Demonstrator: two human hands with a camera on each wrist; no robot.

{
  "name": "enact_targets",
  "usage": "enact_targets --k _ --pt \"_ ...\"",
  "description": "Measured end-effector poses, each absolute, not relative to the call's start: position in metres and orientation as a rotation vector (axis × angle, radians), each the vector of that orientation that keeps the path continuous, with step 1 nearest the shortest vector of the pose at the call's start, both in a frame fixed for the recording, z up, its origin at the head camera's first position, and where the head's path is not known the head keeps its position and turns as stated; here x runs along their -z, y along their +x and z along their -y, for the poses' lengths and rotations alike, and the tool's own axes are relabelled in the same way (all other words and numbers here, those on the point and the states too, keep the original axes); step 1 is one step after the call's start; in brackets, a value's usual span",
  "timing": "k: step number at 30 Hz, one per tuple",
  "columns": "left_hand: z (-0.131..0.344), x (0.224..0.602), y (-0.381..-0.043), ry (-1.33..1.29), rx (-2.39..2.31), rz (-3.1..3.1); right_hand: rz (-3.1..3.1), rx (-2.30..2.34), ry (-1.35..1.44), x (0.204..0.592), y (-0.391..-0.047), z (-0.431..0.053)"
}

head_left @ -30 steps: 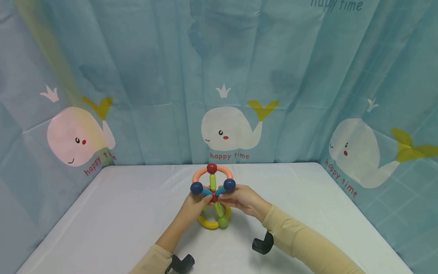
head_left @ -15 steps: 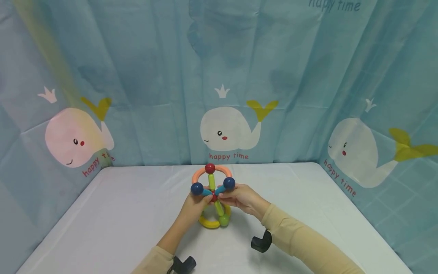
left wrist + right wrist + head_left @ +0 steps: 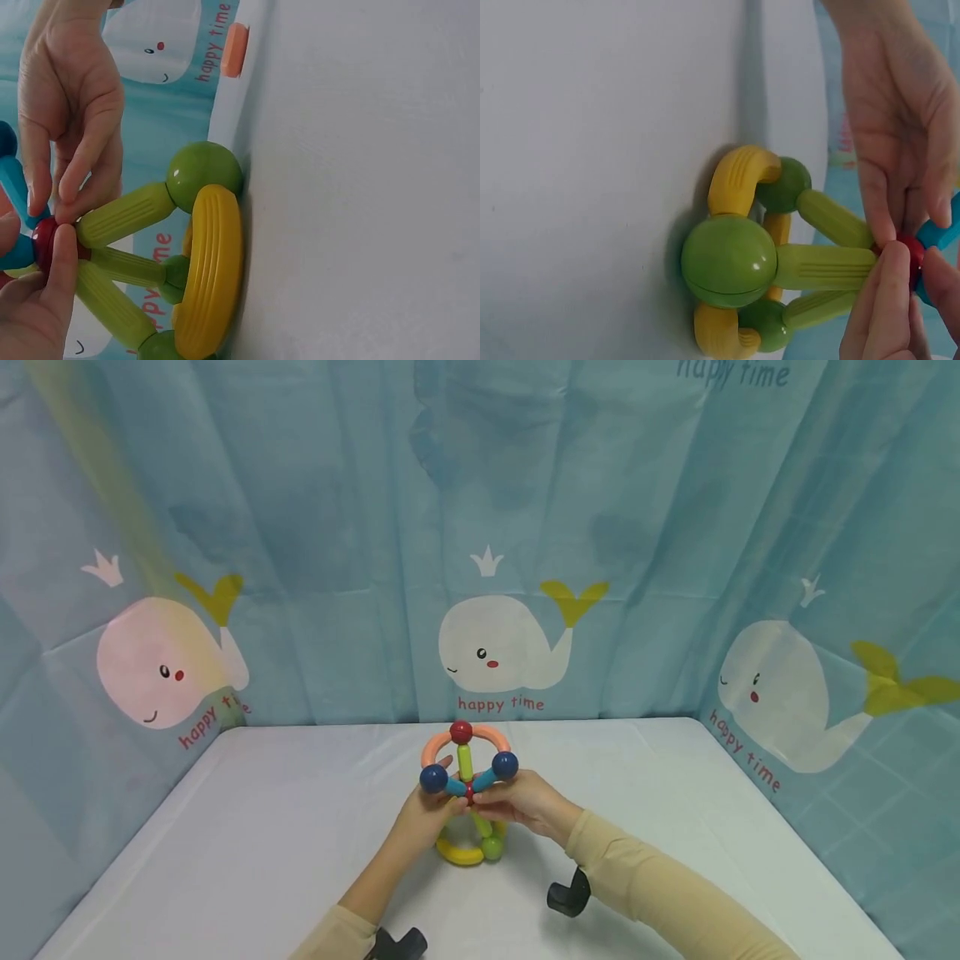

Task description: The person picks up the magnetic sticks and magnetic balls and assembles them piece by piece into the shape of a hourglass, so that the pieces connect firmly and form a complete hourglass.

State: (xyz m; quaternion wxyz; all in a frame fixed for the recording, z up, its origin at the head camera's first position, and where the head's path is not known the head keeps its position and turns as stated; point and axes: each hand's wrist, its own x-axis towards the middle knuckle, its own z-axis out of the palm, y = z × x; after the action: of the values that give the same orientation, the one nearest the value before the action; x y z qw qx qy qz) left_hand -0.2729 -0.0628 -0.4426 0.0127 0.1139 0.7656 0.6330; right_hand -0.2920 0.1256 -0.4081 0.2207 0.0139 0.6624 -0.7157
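A magnetic ball-and-rod toy stands on the white table in the head view. Its yellow curved rods (image 3: 214, 270) and green balls (image 3: 729, 259) form the base ring, from which light green rods (image 3: 826, 266) lean in to a red middle ball (image 3: 470, 791). Above, blue rods (image 3: 455, 786) reach out to dark blue balls (image 3: 433, 778), and salmon curved rods (image 3: 492, 737) meet at a red top ball (image 3: 461, 732). My left hand (image 3: 426, 817) and right hand (image 3: 531, 804) pinch the joint at the red middle ball from either side. Fingers partly cover that joint.
A salmon rod (image 3: 235, 50) shows near the table's far edge in the left wrist view. The white table (image 3: 300, 827) spreads around the toy. A blue whale-print curtain (image 3: 337, 568) hangs behind and at both sides. Black wrist mounts (image 3: 570, 893) hang beneath both forearms.
Both hands have dropped slightly, and the thumbs sit lower at the red middle ball. The toy's upper part has sunk and tilted a little. Left fingertips now show through the salmon ring.
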Motion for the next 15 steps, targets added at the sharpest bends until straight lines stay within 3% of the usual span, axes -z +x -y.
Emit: enact_targets --k 15 --pt "0.067 0.4412 -0.2815 0.209 -1.925 -2.288 -1.875 1.897 0.052 0.4049 -0.2976 -0.1289"
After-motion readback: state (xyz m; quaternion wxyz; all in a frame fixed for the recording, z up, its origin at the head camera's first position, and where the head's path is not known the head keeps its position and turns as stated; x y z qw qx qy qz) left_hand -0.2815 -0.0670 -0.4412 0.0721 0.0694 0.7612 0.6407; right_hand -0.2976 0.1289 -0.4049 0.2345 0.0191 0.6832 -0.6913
